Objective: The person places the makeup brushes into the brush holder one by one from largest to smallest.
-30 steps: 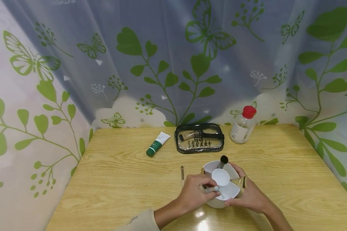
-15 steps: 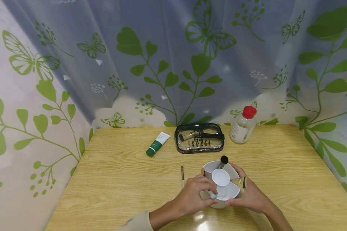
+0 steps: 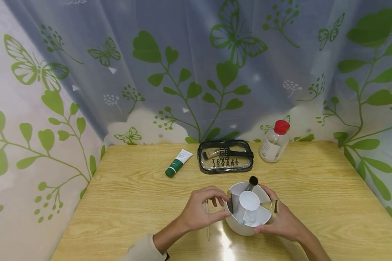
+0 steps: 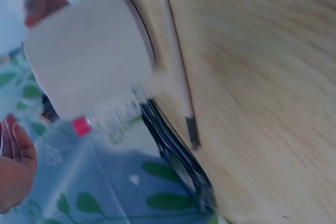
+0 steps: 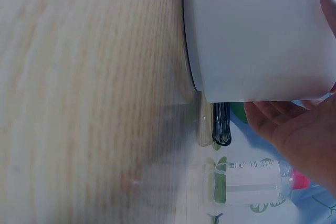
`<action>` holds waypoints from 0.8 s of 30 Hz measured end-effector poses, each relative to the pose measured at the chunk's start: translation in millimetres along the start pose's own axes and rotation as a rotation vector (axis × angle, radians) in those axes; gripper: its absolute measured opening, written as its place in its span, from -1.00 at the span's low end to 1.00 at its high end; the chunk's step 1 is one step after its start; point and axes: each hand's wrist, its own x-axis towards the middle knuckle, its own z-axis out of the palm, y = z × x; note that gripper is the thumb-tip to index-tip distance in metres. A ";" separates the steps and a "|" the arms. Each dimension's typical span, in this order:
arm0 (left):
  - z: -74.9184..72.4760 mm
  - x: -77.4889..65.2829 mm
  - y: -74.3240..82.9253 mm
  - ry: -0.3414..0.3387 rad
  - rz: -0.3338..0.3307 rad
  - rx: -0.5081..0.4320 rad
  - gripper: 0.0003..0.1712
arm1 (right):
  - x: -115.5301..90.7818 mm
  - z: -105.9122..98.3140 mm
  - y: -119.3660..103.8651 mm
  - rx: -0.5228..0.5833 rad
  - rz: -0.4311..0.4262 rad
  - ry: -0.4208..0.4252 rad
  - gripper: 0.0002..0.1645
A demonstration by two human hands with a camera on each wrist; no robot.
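Note:
A round white divided organizer [image 3: 240,229] with a small round cup [image 3: 249,200] at its centre stands on the table. My right hand [image 3: 285,221] grips its right side, thumb at the front. My left hand [image 3: 202,208] is beside the left rim with fingers loosely bent and nothing between them; the left wrist view shows this hand [image 4: 16,161] apart from the organizer wall [image 4: 89,56]. A black-tipped makeup brush [image 3: 253,181] leans out of the rear compartment. A small pale-blue rounded piece [image 3: 241,222] shows at the front rim. A thin makeup brush [image 4: 178,66] lies on the table, partly hidden by my left hand in the head view.
Behind the organizer lie a clear travel pouch [image 3: 225,165] with black edging and a green-and-white tube [image 3: 178,163]. A clear bottle [image 3: 274,143] with a red cap stands at the back right. A patterned curtain [image 3: 183,72] hangs at the table's far edge.
My left hand has let go of the pale-blue piece and moved left, off the front compartment to beside the rim. The right hand and organizer have stayed in place.

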 end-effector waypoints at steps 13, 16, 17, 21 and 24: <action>-15.2 10.2 -44.7 0.074 -0.538 0.071 -0.72 | -0.7 -0.1 -0.6 0.013 0.006 0.003 0.42; -11.9 10.1 -57.4 0.045 -0.563 0.148 -0.74 | -0.5 -0.2 -0.2 0.021 0.004 0.002 0.41; -10.6 9.7 -61.1 0.035 -0.574 0.173 -0.75 | -0.5 -0.3 -0.1 0.024 0.003 0.002 0.41; -6.4 7.1 -71.7 0.002 -0.613 0.272 -0.75 | -0.3 -0.4 -0.2 0.027 0.001 0.003 0.41; -4.6 5.9 -75.2 -0.030 -0.623 0.333 -0.74 | -0.5 -0.6 -0.6 0.028 0.000 0.004 0.41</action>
